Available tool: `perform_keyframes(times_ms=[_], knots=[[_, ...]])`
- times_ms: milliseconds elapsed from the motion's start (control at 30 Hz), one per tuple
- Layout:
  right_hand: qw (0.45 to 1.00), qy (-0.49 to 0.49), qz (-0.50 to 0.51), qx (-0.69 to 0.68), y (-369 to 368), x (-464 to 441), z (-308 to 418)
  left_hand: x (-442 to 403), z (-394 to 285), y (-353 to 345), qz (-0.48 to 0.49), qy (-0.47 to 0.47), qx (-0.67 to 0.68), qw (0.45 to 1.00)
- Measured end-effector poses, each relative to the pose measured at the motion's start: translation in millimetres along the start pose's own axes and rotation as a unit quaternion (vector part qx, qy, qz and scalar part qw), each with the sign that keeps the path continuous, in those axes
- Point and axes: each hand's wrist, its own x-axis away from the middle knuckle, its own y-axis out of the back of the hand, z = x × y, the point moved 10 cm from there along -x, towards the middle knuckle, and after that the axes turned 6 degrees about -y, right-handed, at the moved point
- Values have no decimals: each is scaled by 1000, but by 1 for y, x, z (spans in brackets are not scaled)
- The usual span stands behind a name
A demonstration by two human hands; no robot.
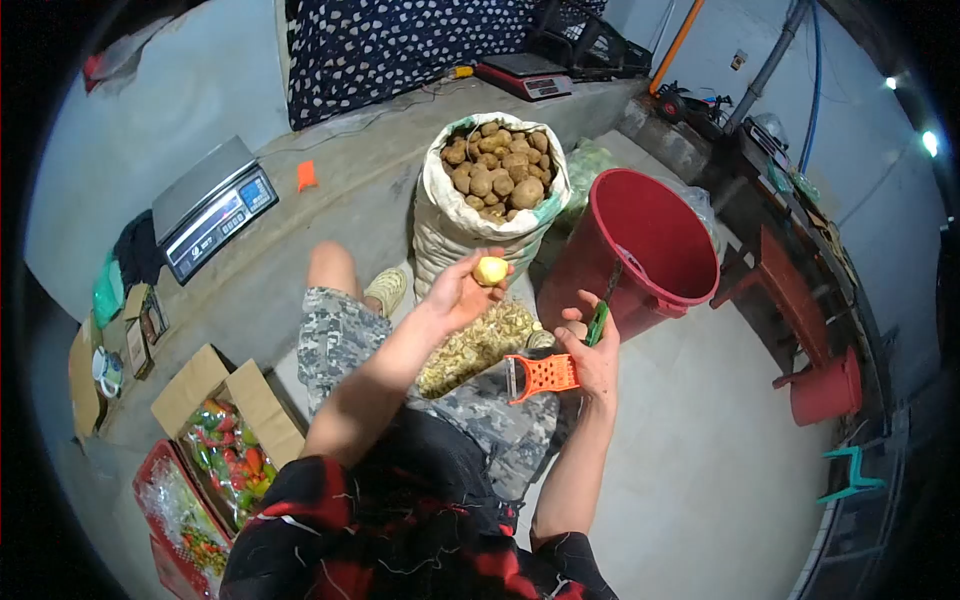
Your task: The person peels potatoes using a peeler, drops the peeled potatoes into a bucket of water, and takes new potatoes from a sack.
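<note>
A peeled yellow potato [490, 271] rests in the fingers of my left hand [455, 296], in front of the potato sack. My right hand [597, 368] is closed on an orange peeler [545, 377], whose metal blade end points left over my knee. A green-handled tool [597, 323], which looks like a knife, is also held in that hand, tilted upward. Below the hands lies a heap of potato peels [478, 345] between my legs. Unpeeled brown potatoes [500, 170] fill the open white sack [455, 240] just beyond my left hand.
Right of the sack stands a large red bin [570, 265]. A digital scale [215, 210] sits on the ledge at left, another scale [525, 75] at the back. Beside me on the left are a cardboard box [265, 405] of peppers and a red crate [165, 460].
</note>
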Motion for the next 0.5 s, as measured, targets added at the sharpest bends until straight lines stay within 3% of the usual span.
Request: perform_keyframes(times_ms=[67, 167, 267, 367, 500], knots=[[991, -5, -53, 121, 14, 3, 15, 8, -8, -12, -7, -61, -82, 995], [990, 47, -22, 128, -37, -36, 33, 28, -68, -11, -61, -98, -120, 986], [982, 95, -25, 164, -46, -80, 56, 23, -76, -5, -60, -115, -145, 981], [974, 104, -17, 198, -50, -128, 52, 14, -67, 2, -59, -95, -164, 980], [982, 78, -17, 170, -43, -178, -5, 2, -45, 10, -120, -39, -285, 950]])
